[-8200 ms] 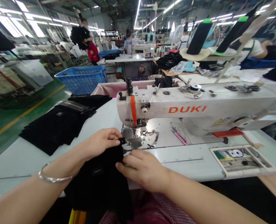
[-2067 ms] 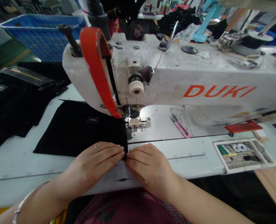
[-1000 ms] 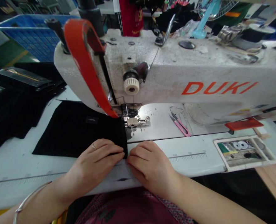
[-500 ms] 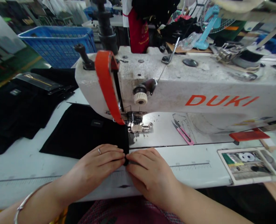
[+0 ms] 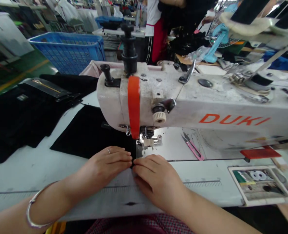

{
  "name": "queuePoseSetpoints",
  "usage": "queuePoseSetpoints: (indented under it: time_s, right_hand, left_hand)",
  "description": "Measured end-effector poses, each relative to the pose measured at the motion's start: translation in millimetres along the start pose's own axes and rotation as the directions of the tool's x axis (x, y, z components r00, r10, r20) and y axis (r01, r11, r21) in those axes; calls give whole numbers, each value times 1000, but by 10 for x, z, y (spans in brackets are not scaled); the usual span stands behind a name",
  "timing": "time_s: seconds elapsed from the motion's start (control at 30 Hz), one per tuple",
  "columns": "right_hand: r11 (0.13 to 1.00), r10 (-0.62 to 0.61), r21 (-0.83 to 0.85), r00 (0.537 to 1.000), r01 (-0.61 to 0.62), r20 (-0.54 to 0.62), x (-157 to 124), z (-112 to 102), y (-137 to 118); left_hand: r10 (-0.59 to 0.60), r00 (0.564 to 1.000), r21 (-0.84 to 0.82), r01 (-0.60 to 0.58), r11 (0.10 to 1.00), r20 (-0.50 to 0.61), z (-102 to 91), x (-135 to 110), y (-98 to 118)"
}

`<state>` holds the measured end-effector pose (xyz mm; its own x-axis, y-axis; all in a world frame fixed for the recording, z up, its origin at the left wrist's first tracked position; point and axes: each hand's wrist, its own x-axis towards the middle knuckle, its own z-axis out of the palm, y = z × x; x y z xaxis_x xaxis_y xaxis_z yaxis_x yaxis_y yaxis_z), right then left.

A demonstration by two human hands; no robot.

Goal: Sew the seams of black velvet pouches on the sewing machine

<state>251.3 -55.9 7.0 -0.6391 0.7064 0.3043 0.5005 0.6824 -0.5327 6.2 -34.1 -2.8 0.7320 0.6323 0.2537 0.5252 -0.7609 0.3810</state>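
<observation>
A black fabric piece [image 5: 82, 136] lies flat under the head of a white sewing machine [image 5: 182, 107], its right edge running by the presser foot [image 5: 148, 141]. A small dark label [image 5: 106, 124] shows on the cloth. My left hand [image 5: 107, 165], with a ring, is closed on the fabric's near corner, fingertips together. Against it, my right hand [image 5: 156, 178] pinches the same corner from the right. The fingertips of both hands almost meet just in front of the foot. The needle's point cannot be made out.
Pink thread snips [image 5: 193, 147] lie on the machine bed. At the right is a tray [image 5: 241, 191] with bobbins. More black pieces [image 5: 19, 120] are stacked left. A blue basket [image 5: 68, 48] stands behind, and a person in a red apron [image 5: 159, 45] is beyond the machine.
The fabric has moved away from me, toward the presser foot, with both hands moving along and still holding its corner. The camera view has shifted slightly.
</observation>
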Motion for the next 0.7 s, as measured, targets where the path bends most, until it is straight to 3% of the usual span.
queuePoseSetpoints:
  time_s: [0.2, 0.37, 0.53, 0.7]
  right_hand:
    - [997, -12, 81, 999, 8, 50, 106, -248, 158]
    - [982, 43, -185, 999, -42, -3, 421, -503, 488]
    - [927, 112, -367, 991, -78, 71, 711, -324, 729]
    - [854, 319, -408, 945, -321, -75, 791, -217, 783]
  left_hand:
    - [50, 998, -17, -50, 999, -32, -65, 72, -8]
    - [-5, 1000, -57, 4, 998, -16, -76, 44, -46]
    - [-6, 999, -53, 4, 999, -39, -54, 24, -88]
    - [5, 998, -42, -7, 999, -56, -68, 53, -72]
